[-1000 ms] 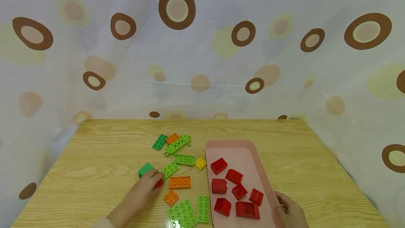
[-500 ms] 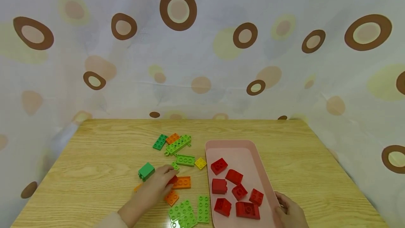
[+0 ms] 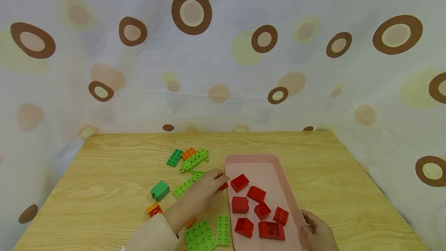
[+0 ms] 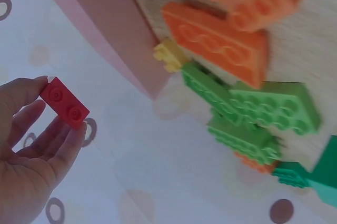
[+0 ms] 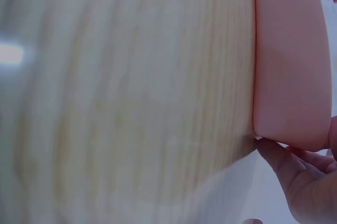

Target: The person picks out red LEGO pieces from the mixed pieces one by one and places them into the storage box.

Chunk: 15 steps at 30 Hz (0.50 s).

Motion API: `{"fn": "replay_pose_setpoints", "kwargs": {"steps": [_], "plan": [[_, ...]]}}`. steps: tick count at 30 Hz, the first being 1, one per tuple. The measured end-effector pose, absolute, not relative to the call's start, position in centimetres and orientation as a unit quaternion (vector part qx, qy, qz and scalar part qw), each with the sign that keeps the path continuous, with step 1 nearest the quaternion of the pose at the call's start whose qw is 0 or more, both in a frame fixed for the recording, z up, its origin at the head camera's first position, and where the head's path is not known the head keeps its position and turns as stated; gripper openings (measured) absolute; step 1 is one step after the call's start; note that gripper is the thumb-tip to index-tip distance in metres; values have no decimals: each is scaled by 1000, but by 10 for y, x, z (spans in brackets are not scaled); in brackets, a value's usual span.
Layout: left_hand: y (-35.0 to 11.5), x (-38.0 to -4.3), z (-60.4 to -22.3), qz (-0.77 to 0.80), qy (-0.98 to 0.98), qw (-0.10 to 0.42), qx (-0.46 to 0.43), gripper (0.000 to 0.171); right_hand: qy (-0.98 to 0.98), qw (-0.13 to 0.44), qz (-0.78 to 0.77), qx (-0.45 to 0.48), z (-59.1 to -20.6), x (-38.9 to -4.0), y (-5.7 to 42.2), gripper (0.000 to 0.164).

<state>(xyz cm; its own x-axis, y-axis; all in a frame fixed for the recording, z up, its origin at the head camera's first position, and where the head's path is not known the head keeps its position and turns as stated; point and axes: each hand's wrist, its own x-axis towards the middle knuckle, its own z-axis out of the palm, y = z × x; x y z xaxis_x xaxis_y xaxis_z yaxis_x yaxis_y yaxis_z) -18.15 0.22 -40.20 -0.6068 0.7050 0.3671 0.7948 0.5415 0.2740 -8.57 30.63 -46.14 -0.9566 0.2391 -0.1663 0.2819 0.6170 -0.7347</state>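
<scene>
My left hand (image 3: 202, 193) pinches a red toy brick (image 4: 65, 104) between thumb and fingertips, at the left rim of the pink tray (image 3: 259, 169). Two studs of that brick face the left wrist camera. In the head view the fingers hide most of it. Several red bricks (image 3: 240, 205) lie inside the tray. My right hand (image 3: 319, 233) grips the tray's right side near the front, its thumb on the rim and the fingers along the outer wall. The right wrist view shows the tray's wall (image 5: 292, 60) on the wooden table.
Left of the tray lie a light green plate (image 3: 200, 236), a long light green brick (image 3: 222, 231), a green block (image 3: 160, 191) and an orange brick (image 3: 154, 209). More green and orange pieces, such as a dark green brick (image 3: 174, 158), lie further back. A spotted cloth (image 3: 219, 69) hangs behind the table.
My left hand has carried the red brick rightward from beside the green block to the tray's left rim. An orange brick beneath that arm has come into view. The right hand keeps its grip.
</scene>
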Motion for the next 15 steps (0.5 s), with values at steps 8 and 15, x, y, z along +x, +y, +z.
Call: {"fn": "replay_pose_setpoints", "kwargs": {"steps": [8, 15], "plan": [[43, -190, -391, -162, -866, 106, -460, 28, 890, 18, -431, 147, -461, -85, 308, 39], [73, -197, -394, -143, -857, 111, -482, 24, 900, 17, -411, 145, -462, -86, 308, 39]]}}
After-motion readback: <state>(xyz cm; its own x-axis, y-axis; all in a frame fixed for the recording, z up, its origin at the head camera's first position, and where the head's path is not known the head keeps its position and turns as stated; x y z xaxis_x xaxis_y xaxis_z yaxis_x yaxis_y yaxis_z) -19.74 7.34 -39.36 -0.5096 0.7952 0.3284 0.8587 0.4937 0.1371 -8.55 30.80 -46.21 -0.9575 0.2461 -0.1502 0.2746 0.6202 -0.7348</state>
